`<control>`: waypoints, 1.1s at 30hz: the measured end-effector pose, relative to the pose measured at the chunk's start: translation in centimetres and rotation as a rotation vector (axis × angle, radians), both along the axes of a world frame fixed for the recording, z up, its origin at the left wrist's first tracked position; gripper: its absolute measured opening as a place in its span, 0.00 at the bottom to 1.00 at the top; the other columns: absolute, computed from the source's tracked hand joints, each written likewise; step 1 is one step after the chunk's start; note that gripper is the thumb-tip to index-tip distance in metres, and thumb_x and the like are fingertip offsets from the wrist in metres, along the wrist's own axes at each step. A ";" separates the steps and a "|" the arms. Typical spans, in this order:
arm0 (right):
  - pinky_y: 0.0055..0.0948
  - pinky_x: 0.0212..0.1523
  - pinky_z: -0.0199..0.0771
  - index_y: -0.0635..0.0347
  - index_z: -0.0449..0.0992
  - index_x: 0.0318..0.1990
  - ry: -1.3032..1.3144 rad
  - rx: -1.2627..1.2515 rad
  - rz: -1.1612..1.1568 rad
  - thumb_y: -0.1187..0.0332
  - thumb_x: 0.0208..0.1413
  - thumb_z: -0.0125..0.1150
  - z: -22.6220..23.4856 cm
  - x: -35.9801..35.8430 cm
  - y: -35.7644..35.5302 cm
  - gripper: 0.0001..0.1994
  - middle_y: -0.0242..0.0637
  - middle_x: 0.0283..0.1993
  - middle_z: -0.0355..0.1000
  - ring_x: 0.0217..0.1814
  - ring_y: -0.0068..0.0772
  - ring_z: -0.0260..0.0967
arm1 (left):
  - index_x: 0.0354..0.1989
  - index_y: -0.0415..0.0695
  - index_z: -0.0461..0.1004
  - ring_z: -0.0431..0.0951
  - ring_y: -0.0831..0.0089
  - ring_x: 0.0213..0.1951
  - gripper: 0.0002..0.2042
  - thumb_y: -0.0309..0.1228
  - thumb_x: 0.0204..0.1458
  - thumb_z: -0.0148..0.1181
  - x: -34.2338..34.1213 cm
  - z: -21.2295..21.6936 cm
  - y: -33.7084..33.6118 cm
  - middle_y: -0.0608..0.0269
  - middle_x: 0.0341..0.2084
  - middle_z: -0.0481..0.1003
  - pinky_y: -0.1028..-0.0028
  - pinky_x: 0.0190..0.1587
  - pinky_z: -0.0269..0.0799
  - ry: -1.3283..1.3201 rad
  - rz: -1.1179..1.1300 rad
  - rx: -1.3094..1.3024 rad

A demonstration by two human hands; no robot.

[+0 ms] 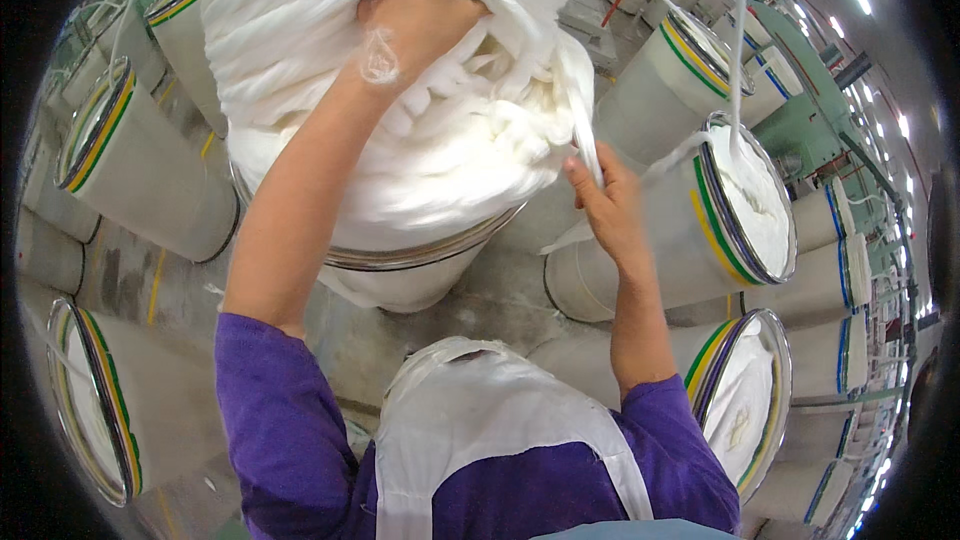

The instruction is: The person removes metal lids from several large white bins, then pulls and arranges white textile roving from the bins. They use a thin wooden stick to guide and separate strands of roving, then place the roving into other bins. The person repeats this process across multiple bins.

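Fibre (470, 155), white and ropy, fills the upper centre of the frame, heaped over a can (410, 285). Left hand (425, 15), top centre, is sunk into it; finger state cannot be told. Right hand (610, 205), right of centre, pinches a strand (583, 130) between thumb and fingers. Striped cans (160, 180) stand left and right.

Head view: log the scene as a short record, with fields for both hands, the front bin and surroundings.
Left hand: pressed to the white fibre, fingers partly hidden
Right hand: holding a strand of fibre
Front bin: fibre heaped above its rim
Side bins: on both sides, several with striped bands
Clothing: purple sleeves, white apron
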State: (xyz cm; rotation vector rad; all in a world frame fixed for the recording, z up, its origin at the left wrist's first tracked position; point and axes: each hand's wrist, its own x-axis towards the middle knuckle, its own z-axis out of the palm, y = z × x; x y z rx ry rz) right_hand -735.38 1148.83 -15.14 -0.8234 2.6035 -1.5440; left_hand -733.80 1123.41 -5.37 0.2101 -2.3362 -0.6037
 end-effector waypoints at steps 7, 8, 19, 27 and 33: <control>0.20 0.26 0.67 0.64 0.69 0.51 -0.593 -0.380 0.453 0.59 0.68 0.41 0.0 5.1 -4.4 0.18 0.30 0.20 0.64 0.20 0.20 0.61 | 0.45 0.42 0.76 0.78 0.61 0.43 0.19 0.39 0.47 0.64 6.1 -3.1 0.9 0.53 0.40 0.78 0.69 0.46 0.71 -0.057 -0.231 -0.238; 0.22 0.27 0.68 0.64 0.69 0.51 -0.656 -0.423 0.546 0.59 0.68 0.41 -1.0 5.5 -4.7 0.17 0.31 0.20 0.64 0.20 0.21 0.62 | 0.46 0.42 0.76 0.78 0.62 0.44 0.18 0.37 0.48 0.64 8.2 -3.9 0.5 0.53 0.41 0.78 0.69 0.47 0.70 -0.015 -0.337 -0.236; 0.31 0.48 0.68 0.66 0.70 0.51 -0.688 -0.275 0.438 0.60 0.66 0.45 -7.5 6.2 0.2 0.18 0.38 0.34 0.75 0.40 0.28 0.71 | 0.63 0.37 0.59 0.63 0.64 0.62 0.32 0.43 0.55 0.60 24.8 -20.9 -4.6 0.53 0.59 0.66 0.67 0.64 0.55 0.276 0.299 0.858; 0.37 0.54 0.66 0.65 0.68 0.52 -0.624 -0.229 0.472 0.57 0.65 0.47 -8.0 6.7 -1.0 0.19 0.42 0.40 0.75 0.46 0.36 0.71 | 0.55 0.33 0.66 0.71 0.64 0.47 0.28 0.41 0.53 0.63 22.5 -18.0 1.0 0.53 0.42 0.73 0.67 0.52 0.65 0.142 0.196 0.666; 0.32 0.55 0.61 0.66 0.70 0.50 -0.688 -0.315 0.440 0.61 0.66 0.44 -6.2 8.3 -1.3 0.17 0.40 0.41 0.76 0.47 0.28 0.69 | 0.46 0.35 0.72 0.73 0.79 0.29 0.15 0.35 0.62 0.50 20.8 -11.4 3.7 0.66 0.22 0.73 0.77 0.35 0.70 0.091 -0.513 1.260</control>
